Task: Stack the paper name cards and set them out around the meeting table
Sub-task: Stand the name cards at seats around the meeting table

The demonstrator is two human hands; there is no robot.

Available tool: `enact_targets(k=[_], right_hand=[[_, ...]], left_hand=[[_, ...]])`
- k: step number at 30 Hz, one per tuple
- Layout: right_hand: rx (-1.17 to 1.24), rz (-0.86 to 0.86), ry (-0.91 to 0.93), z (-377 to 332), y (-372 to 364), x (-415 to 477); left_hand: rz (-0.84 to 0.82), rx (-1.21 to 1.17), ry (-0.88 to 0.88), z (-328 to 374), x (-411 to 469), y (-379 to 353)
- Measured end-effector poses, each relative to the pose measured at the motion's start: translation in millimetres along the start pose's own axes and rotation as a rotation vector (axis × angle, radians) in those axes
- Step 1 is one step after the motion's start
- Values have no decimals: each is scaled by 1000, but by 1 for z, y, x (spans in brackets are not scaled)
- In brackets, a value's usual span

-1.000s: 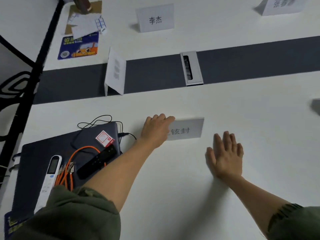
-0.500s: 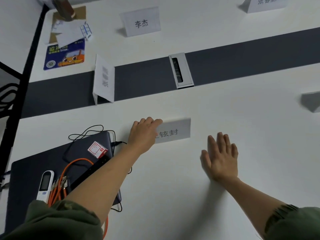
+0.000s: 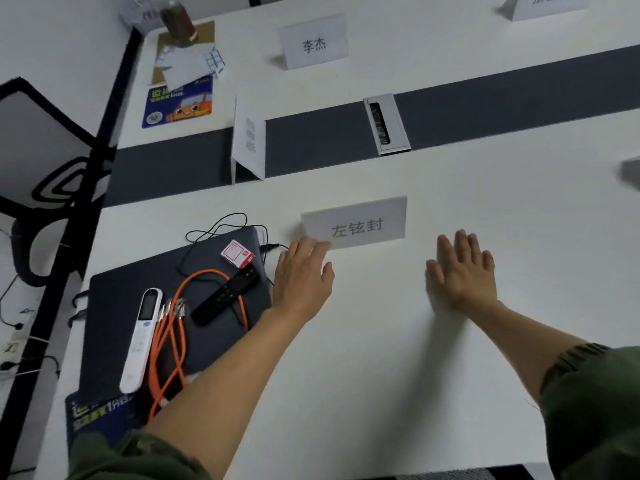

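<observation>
Several name cards already stand around the table; left hand and right hand lie flat, holding nothing.

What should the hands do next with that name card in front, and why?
Probably draw the left hand back and leave the name card where it is. The card already stands upright on the table, with only the left fingers at its lower left corner. The right hand lies flat and holds nothing. The card looks placed.
</observation>
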State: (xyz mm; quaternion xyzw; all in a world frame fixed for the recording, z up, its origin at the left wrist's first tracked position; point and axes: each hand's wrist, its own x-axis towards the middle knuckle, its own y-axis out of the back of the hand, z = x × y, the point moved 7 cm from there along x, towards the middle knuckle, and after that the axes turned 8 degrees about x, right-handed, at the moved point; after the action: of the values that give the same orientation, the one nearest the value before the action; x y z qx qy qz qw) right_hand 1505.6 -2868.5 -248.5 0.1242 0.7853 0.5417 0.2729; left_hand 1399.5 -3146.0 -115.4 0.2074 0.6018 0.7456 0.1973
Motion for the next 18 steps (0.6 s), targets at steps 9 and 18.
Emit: enact_targets(k=[9, 18], right_hand=[[184, -137, 162, -32, -8, -156], [127, -363, 218, 1, -34, -300]], left_hand=[[-444, -41, 240, 5, -180, -30], [-575, 21, 311, 35, -339, -40]])
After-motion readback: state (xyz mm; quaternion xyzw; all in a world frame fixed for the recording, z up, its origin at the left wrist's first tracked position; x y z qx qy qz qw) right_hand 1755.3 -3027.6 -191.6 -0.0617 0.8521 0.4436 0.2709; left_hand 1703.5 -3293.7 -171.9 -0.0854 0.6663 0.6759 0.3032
